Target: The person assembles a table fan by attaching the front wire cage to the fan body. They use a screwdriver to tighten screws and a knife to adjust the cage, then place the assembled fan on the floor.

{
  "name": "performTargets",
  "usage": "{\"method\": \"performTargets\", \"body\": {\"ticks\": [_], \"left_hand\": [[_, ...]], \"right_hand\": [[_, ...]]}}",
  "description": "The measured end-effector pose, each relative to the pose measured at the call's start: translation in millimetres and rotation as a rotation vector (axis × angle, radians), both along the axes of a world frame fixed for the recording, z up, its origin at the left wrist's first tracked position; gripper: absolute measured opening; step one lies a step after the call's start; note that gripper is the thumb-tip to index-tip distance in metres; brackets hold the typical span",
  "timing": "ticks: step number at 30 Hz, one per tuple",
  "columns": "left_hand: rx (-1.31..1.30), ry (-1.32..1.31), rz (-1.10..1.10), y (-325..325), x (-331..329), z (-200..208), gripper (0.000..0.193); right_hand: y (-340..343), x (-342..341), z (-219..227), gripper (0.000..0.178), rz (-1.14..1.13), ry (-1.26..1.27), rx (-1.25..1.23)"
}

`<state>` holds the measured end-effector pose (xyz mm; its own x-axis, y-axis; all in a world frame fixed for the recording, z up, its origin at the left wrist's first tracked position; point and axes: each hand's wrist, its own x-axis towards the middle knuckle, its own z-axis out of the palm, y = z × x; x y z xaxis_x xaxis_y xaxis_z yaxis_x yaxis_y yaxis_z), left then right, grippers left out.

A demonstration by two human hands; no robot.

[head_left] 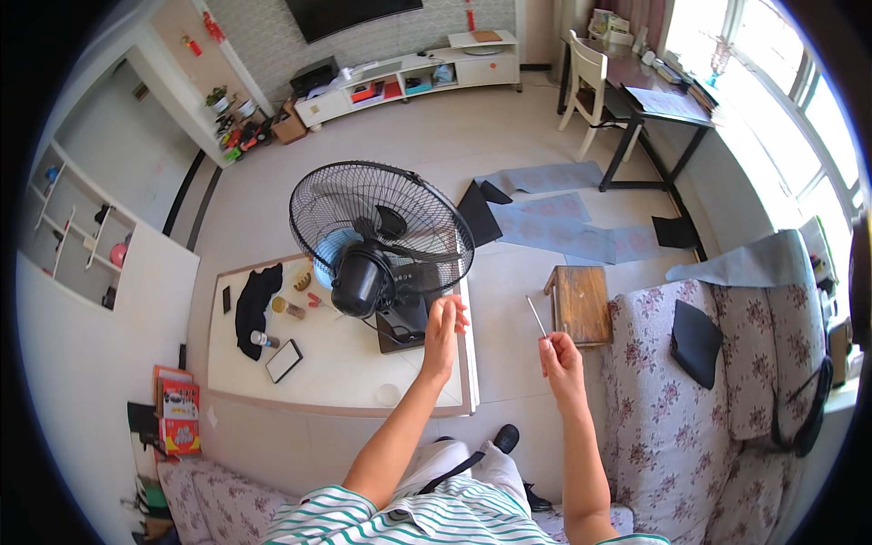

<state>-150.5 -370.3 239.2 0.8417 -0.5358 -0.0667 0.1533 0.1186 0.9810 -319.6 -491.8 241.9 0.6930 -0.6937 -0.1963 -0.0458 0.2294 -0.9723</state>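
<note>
My right hand (563,365) is raised over the floor beside a small wooden stool. Between its thumb and fingers it pinches a thin pale stick (536,315), which points up and to the left; its exact kind is too small to tell. My left hand (443,334) is lifted at the right edge of the low table, with its fingers loosely apart and no object visible in them. Just beyond it stands a black electric fan (359,280) on the table, its wire cage tilted upward. Part of the fan's base is hidden behind my left fingers.
The low white table (336,386) also holds a black cloth (254,309), a white-faced tablet-like device (284,361) and small jars. To the right are the wooden stool (581,304) and a floral sofa (663,436). Blue-grey sheets (554,227) lie on the floor beyond.
</note>
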Motion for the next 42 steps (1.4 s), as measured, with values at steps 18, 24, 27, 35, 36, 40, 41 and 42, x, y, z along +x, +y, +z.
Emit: {"method": "performTargets", "body": {"ticks": [18,24,27,35,36,40,41,42], "left_hand": [[0.490,-1.047,0.480,-72.9,119.4,30.8,0.051],[1.010,-1.303,0.408,-88.1,146.7,52.3,0.057],[1.069,-1.276,0.358,-89.5,154.3,47.1,0.056],[0.986,-1.194,0.401,-102.8,170.0,44.8,0.047],[0.987,-1.201,0.441,-106.4,171.8,47.2,0.041],[0.972,-1.111,0.624,-122.1,177.9,42.4,0.034],[0.974,-1.070,0.712,-124.9,178.1,39.4,0.033],[0.974,-1.027,0.800,-129.0,177.8,35.9,0.033]], "right_hand": [[-144.9,99.8,63.9,0.019,0.427,0.031,-0.329],[-169.8,189.0,65.5,0.022,0.565,0.026,-0.424],[-176.4,236.4,66.8,0.023,0.651,0.044,-0.483],[-201.9,380.7,87.3,0.023,0.905,-0.075,-0.619],[-203.8,398.3,85.1,0.023,0.936,-0.112,-0.614],[-212.3,465.9,75.4,0.021,1.161,-0.223,-0.542],[-211.4,477.8,80.0,0.020,1.237,-0.201,-0.520],[-213.9,490.0,80.3,0.020,1.305,-0.221,-0.504]]}}
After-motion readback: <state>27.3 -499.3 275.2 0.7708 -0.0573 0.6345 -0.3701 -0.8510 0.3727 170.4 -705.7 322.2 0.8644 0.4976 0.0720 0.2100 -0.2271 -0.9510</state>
